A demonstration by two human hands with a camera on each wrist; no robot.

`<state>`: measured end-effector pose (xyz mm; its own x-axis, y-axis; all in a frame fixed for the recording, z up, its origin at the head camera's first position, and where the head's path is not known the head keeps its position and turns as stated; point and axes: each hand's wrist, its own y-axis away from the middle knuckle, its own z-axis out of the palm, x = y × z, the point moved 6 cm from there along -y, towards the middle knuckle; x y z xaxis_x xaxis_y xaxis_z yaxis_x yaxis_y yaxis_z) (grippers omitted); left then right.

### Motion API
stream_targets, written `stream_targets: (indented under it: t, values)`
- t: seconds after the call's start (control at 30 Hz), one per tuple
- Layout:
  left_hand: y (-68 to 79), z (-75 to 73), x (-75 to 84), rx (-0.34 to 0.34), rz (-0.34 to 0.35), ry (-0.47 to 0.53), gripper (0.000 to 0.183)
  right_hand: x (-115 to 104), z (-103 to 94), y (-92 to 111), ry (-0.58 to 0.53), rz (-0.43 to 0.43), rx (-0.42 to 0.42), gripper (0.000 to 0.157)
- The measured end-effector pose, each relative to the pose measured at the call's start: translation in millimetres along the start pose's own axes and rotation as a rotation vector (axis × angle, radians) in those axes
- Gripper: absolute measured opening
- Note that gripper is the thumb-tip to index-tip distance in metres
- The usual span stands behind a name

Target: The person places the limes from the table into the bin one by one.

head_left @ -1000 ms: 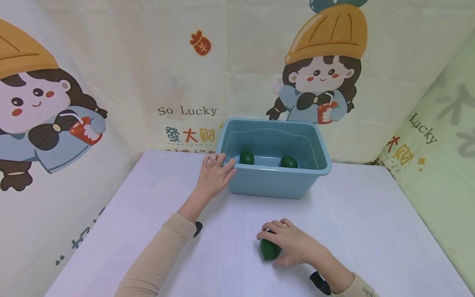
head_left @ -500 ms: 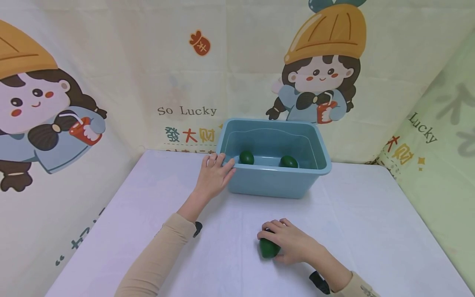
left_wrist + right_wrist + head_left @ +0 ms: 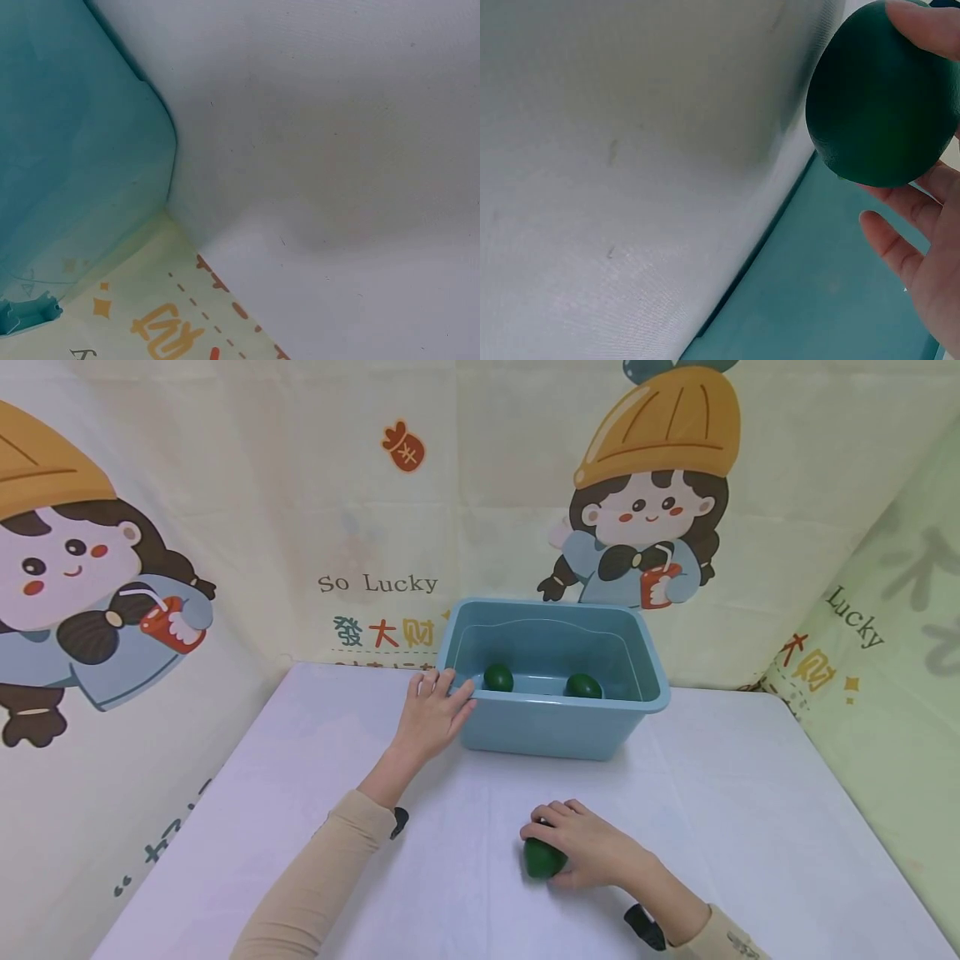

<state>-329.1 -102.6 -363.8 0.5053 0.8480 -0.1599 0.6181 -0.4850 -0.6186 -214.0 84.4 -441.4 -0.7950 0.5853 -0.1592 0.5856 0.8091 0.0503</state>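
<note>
My right hand (image 3: pixel 596 847) holds a smooth, dark green avocado (image 3: pixel 543 859) near the front middle of the table. Its fingers lie over the far side and the thumb is at the near side. In the right wrist view the avocado (image 3: pixel 881 105) looks egg-shaped, with the thumb (image 3: pixel 930 26) on it and the little fingers spread below. My left hand (image 3: pixel 427 718) rests with fairly straight fingers on the left front corner of a blue plastic bin (image 3: pixel 551 727). Inside the bin lie two more green avocados, one at left (image 3: pixel 498 677) and one at right (image 3: pixel 583 686).
A white cloth covers the table (image 3: pixel 712 827). The bin stands at the back, close to a cream curtain (image 3: pixel 510 485) printed with cartoon figures. Similar printed cloth (image 3: pixel 892 693) hangs on the right and left. A black strap (image 3: pixel 645 928) shows at the right wrist.
My right thumb has come in closer to the avocado, which has shifted very slightly away from me with the hand. The left hand and the bin stay where they were.
</note>
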Motion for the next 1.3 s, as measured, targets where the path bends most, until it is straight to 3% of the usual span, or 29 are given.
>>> stream_targets:
  t: [0.4, 0.8, 1.3]
  values:
    - [-0.2, -0.3, 0.7, -0.043, -0.008, -0.006, 0.053, 6, -13.9, 1, -0.029, 0.037, 0.018, 0.057]
    - [-0.5, -0.5, 1.0, -0.009, -0.003, -0.004, 0.052, 14, -42.1, 3, -0.002, 0.039, 0.100, 0.055]
    - [-0.1, -0.7, 0.5, -0.053, -0.010, -0.019, 0.051, 26, -80.3, 4, 0.041, 0.015, 0.204, 0.054]
